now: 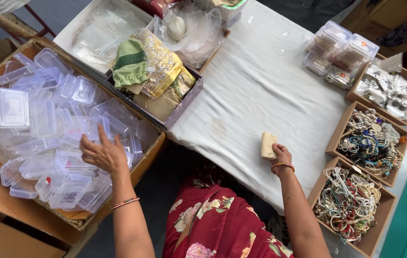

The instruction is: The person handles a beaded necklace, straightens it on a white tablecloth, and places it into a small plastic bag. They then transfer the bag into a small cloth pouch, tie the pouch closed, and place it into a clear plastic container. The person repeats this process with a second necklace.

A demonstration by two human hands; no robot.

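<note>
Hands at two stations: clear boxes on the left, cloth pad on the right.

Left hand [104,154], fingers spread wide and gripping nothing, rests on the heap of clear plastic boxes [46,129] filling a cardboard carton [3,229] beside the seated person, within easy reach. Right hand [281,155], fingers curled, holds a small folded tan cloth pad [268,145] against the white-covered surface [260,81]. Open trays of beaded necklaces [368,143] line the right edge, apparently sorted by type; a box of folded fabrics [158,79] sits behind.
</note>
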